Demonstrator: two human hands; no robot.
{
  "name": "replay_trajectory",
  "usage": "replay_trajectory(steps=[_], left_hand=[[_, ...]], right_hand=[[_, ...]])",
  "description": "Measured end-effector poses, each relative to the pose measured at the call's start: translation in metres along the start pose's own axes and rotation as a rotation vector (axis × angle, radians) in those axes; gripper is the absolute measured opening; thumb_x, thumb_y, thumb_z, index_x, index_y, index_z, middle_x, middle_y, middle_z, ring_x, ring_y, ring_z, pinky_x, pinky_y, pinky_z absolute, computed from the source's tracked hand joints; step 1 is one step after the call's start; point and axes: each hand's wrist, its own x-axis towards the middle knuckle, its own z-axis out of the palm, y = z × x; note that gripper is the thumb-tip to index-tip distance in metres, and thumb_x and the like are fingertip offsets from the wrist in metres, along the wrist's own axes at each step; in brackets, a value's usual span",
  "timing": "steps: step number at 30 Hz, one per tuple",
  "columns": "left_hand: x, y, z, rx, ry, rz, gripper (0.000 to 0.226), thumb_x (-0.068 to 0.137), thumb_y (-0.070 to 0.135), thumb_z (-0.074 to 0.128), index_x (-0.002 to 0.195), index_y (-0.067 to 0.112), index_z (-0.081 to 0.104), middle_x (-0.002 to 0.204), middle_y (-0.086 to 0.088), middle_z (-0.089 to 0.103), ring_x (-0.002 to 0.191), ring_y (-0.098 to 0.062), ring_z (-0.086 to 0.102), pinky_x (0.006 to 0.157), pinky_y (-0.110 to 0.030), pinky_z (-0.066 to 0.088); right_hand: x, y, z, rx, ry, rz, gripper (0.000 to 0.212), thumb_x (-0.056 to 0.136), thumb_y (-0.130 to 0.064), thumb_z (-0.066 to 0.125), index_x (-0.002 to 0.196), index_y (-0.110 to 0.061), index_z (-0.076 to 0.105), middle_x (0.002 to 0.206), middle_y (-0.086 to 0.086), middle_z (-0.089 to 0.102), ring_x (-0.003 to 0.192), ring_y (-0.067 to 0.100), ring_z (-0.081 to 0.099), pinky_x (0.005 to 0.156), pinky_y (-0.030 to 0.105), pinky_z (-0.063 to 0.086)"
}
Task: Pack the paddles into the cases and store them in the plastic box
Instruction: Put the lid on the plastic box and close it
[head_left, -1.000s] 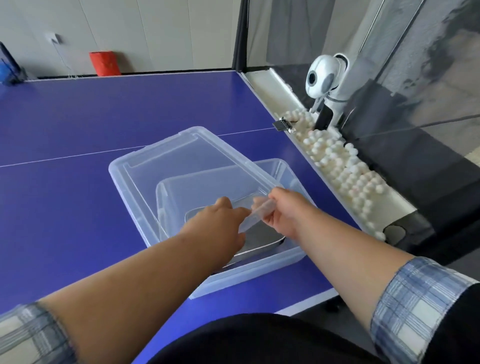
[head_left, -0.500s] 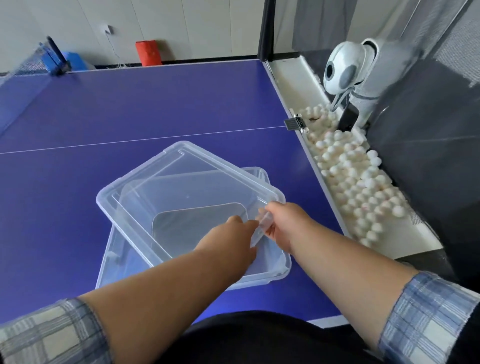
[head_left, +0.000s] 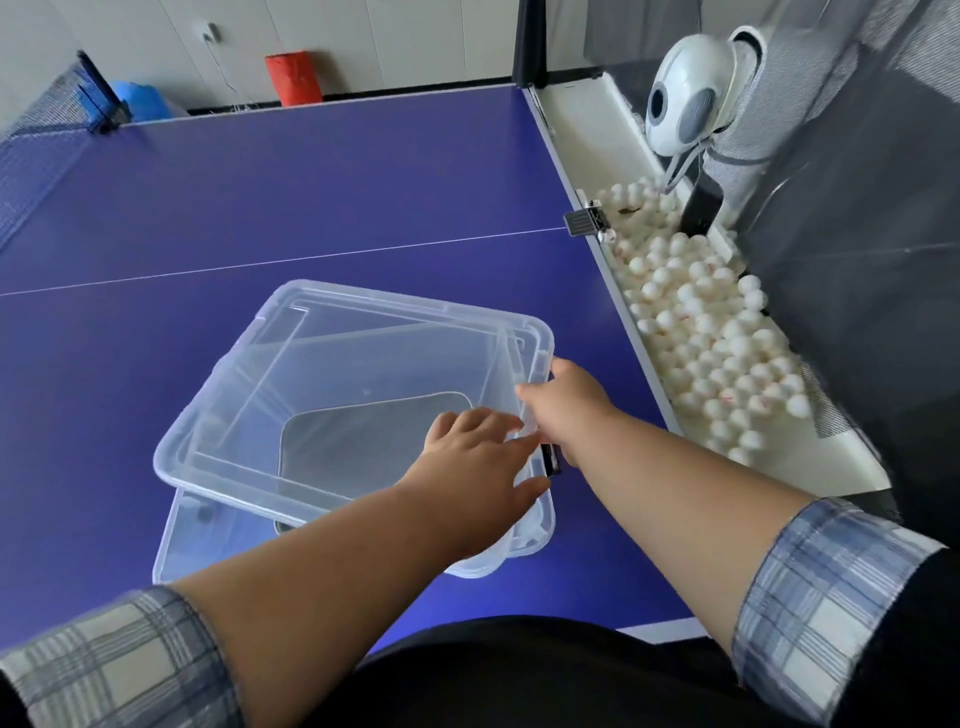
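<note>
A clear plastic box (head_left: 176, 540) sits on the blue table-tennis table near its front edge. Its clear lid (head_left: 322, 364) lies skewed on top, rotated against the box. A grey paddle case (head_left: 363, 441) shows through the lid, inside the box. My right hand (head_left: 566, 405) grips the lid's right edge. My left hand (head_left: 478, 462) lies flat on the lid near that edge, fingers spread. No loose paddle is visible.
A white trough (head_left: 810, 462) full of several white balls runs along the table's right edge, with a ball machine head (head_left: 685, 98) at its far end. The net (head_left: 47, 140) stands at far left. A red bin (head_left: 293, 78) sits on the floor behind.
The lid has swung round and dropped further over the box. My right hand moved right with the lid's edge. My left hand flattened onto the lid.
</note>
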Motion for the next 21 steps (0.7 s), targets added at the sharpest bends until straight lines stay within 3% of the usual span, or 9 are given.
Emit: replay_trajectory(steps=[5, 9, 14, 18, 21], left_hand=[[0.005, -0.003, 0.014, 0.010, -0.088, 0.007, 0.056, 0.099, 0.056, 0.034, 0.152, 0.037, 0.026, 0.161, 0.004, 0.022, 0.150, -0.021, 0.009, 0.120, -0.048, -0.001], [0.007, -0.004, 0.020, -0.017, -0.097, -0.011, 0.059, 0.100, 0.055, 0.031, 0.154, 0.035, 0.019, 0.163, 0.004, 0.015, 0.150, -0.020, 0.006, 0.121, -0.046, -0.002], [0.013, -0.004, 0.027, -0.016, -0.091, -0.042, 0.062, 0.101, 0.055, 0.026, 0.156, 0.030, 0.014, 0.165, 0.001, 0.009, 0.151, -0.022, 0.001, 0.120, -0.044, -0.006], [0.024, -0.002, 0.031, 0.013, -0.121, -0.081, 0.068, 0.098, 0.061, 0.018, 0.157, 0.029, 0.005, 0.165, 0.000, 0.001, 0.151, -0.024, -0.004, 0.118, -0.044, -0.009], [0.024, -0.001, 0.035, 0.022, -0.123, -0.095, 0.070, 0.096, 0.064, 0.013, 0.156, 0.030, 0.004, 0.165, 0.000, 0.001, 0.151, -0.024, -0.003, 0.117, -0.043, -0.011]], right_hand=[[0.012, 0.001, 0.003, -0.263, 0.014, -0.100, 0.039, 0.093, -0.031, 0.059, 0.132, -0.024, 0.057, 0.112, 0.003, 0.066, 0.095, 0.025, 0.066, 0.084, 0.042, 0.059], [0.020, 0.008, 0.010, -0.397, 0.009, -0.141, 0.064, 0.098, -0.047, 0.052, 0.156, -0.028, 0.032, 0.138, 0.011, 0.051, 0.117, 0.032, 0.060, 0.091, 0.044, 0.056], [0.031, 0.007, 0.013, -0.384, -0.054, -0.140, 0.065, 0.102, -0.055, 0.040, 0.159, -0.036, 0.017, 0.153, 0.011, 0.041, 0.132, 0.033, 0.051, 0.094, 0.041, 0.050], [0.038, 0.001, 0.009, -0.328, -0.132, -0.133, 0.063, 0.103, -0.053, 0.040, 0.159, -0.041, 0.015, 0.157, 0.006, 0.039, 0.128, 0.028, 0.055, 0.078, 0.030, 0.045], [0.040, 0.001, 0.010, -0.319, -0.166, -0.140, 0.063, 0.103, -0.053, 0.039, 0.159, -0.041, 0.012, 0.159, 0.003, 0.038, 0.133, 0.028, 0.052, 0.079, 0.029, 0.043]])
